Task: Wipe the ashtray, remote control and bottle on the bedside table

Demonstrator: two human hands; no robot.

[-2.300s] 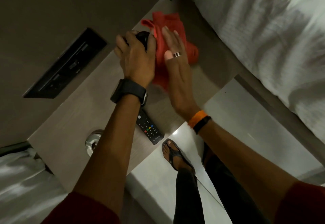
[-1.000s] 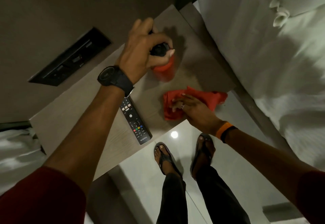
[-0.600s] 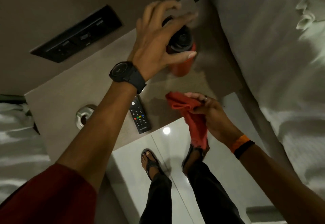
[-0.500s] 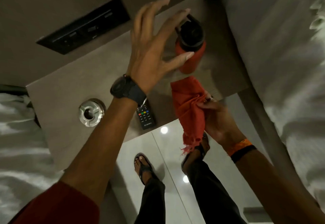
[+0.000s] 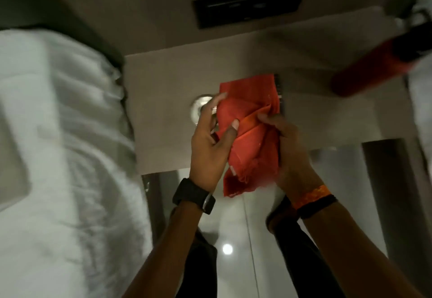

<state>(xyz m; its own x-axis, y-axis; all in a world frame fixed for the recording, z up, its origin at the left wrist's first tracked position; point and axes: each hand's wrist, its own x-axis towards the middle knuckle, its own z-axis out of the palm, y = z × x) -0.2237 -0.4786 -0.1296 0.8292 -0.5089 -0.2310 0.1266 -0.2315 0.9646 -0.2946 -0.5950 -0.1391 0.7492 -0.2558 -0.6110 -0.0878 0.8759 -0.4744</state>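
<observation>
- Both hands, left hand (image 5: 208, 143) and right hand (image 5: 289, 151), pinch a red cloth (image 5: 249, 131) between them.
- Behind it on the table (image 5: 163, 101): ashtray (image 5: 199, 107) beside the left fingers, remote (image 5: 279, 94) mostly hidden.
- Bottle (image 5: 374, 68) stands far right, blurred.

The bedside table (image 5: 163, 82) has a pale wood-grain top, set against the wall between white bedding on the left and more white bedding at the right edge. On it lie a round metal ashtray (image 5: 198, 105) near the middle, a dark remote (image 5: 280, 94) just right of that, mostly hidden behind a red cloth, and a red bottle (image 5: 364, 73) with a black cap at the far right, blurred. The ashtray and remote sit near each other, the bottle well apart from both.
</observation>
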